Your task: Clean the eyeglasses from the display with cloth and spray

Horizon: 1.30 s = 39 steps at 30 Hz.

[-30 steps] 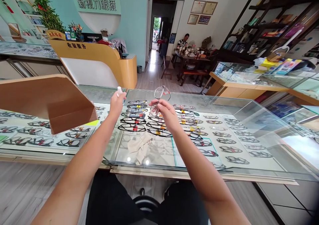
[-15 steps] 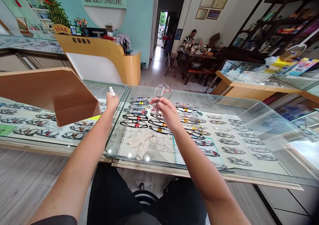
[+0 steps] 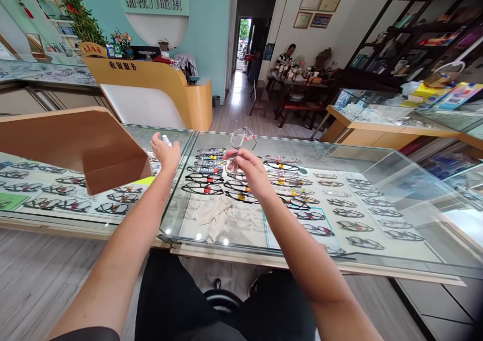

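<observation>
My right hand (image 3: pixel 254 174) pinches a pair of eyeglasses (image 3: pixel 238 147) with clear lenses, held up over the glass counter (image 3: pixel 241 235). A red tag shows on one lens. To the left, my left hand (image 3: pixel 168 154) has its fingers spread beside a small white-capped bottle (image 3: pixel 166 140), which stands on the counter partly hidden by the hand. Rows of dark-framed glasses (image 3: pixel 206 188) with red and yellow tags lie below and around my right hand. A crumpled beige cloth (image 3: pixel 213 218) rests nearer to me.
A brown board-like stand (image 3: pixel 109 150) rises over the left counter, close to my left hand. More glasses (image 3: pixel 354 226) sit in rows at the right. Beyond are a yellow reception desk (image 3: pixel 199 104) and a person (image 3: pixel 286 56) seated at a cluttered table.
My left hand has let go of the white-capped bottle and its fingers have spread apart. My right hand keeps the eyeglasses raised at nearly the same spot.
</observation>
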Motion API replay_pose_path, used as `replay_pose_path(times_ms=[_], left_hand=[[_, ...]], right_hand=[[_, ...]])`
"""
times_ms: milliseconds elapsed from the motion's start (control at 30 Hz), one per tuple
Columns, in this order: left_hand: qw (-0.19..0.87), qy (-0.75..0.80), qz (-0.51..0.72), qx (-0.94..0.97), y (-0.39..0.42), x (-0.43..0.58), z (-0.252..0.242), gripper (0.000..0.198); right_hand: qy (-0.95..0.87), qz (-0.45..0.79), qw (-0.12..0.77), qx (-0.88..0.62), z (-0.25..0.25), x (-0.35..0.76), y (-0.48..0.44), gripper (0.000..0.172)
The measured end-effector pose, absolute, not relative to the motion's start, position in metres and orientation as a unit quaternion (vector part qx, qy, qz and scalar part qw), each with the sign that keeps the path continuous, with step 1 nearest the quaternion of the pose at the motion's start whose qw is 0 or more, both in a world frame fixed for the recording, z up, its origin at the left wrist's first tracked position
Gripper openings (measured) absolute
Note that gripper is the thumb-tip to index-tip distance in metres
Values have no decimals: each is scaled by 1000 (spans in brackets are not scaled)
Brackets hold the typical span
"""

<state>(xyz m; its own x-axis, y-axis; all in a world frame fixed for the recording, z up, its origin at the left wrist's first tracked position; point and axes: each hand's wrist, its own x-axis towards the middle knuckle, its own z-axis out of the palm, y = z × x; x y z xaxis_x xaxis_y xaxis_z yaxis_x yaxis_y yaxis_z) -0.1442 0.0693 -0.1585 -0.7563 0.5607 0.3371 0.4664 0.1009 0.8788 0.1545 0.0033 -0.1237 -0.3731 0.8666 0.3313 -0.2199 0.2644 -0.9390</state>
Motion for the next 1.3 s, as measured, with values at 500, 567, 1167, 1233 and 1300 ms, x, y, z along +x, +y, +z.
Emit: replay_pose_path(times_ms=[500, 567, 1167, 1233, 1300], left_hand=[[118, 420, 149, 887, -43, -42, -106, 25], [113, 429, 69, 894, -46, -36, -108, 26], [281, 371, 30, 885, -49, -27, -111, 5], [361, 381, 71, 848, -48, -29, -107, 9], [425, 382, 136, 809, -45, -33, -104, 13]], right_hand=[[-589, 550, 541, -242, -110, 167, 6, 31], [-591, 548, 540, -243, -110, 167, 5, 33], [-594, 527, 554, -249, -108, 174, 2, 33], [-592, 525, 559, -248, -106, 174, 1, 32], [-586, 527, 565, -244, -104, 175, 1, 30]])
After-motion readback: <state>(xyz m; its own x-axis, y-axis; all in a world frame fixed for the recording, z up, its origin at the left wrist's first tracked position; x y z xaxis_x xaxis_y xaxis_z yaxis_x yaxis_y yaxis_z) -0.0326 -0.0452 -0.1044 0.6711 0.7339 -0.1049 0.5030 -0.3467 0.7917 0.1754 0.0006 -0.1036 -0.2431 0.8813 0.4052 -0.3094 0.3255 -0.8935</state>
